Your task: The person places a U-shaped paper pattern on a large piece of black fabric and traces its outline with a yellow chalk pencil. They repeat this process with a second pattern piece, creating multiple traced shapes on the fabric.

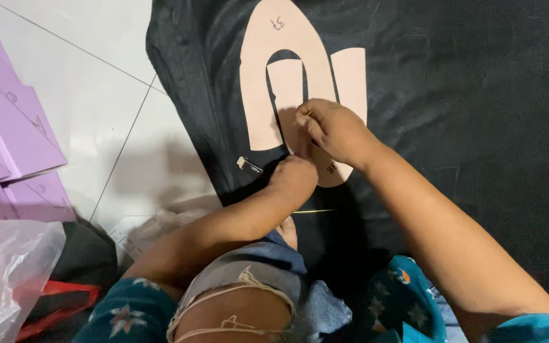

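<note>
Pressing down near the middle of the view, the right hand (333, 130) is seen with its fingers curled onto a pale peach paper pattern (281, 47) shaped like an arch, which lies flat on a sheet of black material (465, 95) spread over the floor. Whether something thin is pinched between those fingertips cannot be told, since they are turned away from the camera. The left hand (295, 179) is bunched into a loose fist just below, at the pattern's lower end; its fingers are hidden under the knuckles, so what it grips, if anything, cannot be made out. The lower curve of the pattern is covered by both hands. A small dark and silver object (249, 165), perhaps a clip or cutter, lies on the black material just left of the left hand, too small to identify. A thin yellow line (316, 211) shows beneath the left wrist.

The black material's left edge runs diagonally over white floor tiles (90, 95), and its right part is cut off by the frame. Lilac boxes (7, 127) are stacked at the left border, well apart from the hands, and a clear plastic bag (4, 267) fills the lower left corner. Open black surface is left to the right of the pattern.
</note>
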